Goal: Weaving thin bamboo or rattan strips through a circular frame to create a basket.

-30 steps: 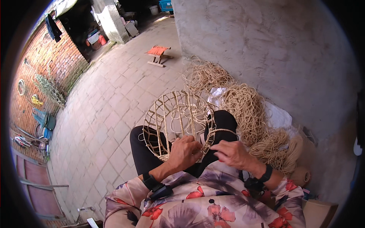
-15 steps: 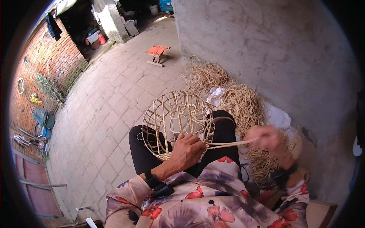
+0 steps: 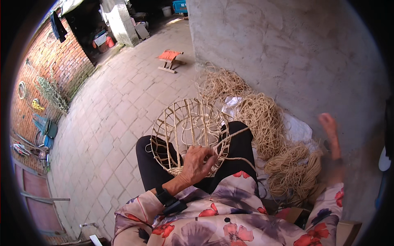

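Head view: left hand [image 3: 199, 160] grips near rim of half-woven basket frame [image 3: 189, 133] resting on lap w/ a cane strand [image 3: 236, 158] trailing right, right hand [image 3: 331, 135] raised by grey wall [image 3: 287, 53], blurred, grip can't tell, above straw coils [image 3: 287, 168].

We have one view only: a head-worn fisheye looking steeply down over the lap, close to the basket frame [image 3: 189, 135]. Paving [image 3: 119, 106] fills its left, a wall [image 3: 287, 53] its right; edges bend near the rim.
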Action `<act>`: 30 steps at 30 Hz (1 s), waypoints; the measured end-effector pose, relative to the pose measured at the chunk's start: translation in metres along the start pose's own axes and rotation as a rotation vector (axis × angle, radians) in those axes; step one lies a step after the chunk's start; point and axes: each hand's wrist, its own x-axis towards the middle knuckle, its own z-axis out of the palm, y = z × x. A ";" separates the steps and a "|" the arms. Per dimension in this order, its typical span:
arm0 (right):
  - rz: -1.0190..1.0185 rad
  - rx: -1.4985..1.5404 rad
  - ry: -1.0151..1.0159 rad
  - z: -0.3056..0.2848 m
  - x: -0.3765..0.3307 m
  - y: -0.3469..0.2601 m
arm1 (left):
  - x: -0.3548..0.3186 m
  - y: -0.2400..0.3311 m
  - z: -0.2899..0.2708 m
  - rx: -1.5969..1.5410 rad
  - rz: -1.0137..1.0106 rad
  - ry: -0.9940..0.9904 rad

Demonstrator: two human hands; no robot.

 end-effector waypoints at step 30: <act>-0.241 0.268 -0.924 0.151 -0.127 -0.215 | -0.016 -0.015 -0.011 -0.156 -0.276 0.102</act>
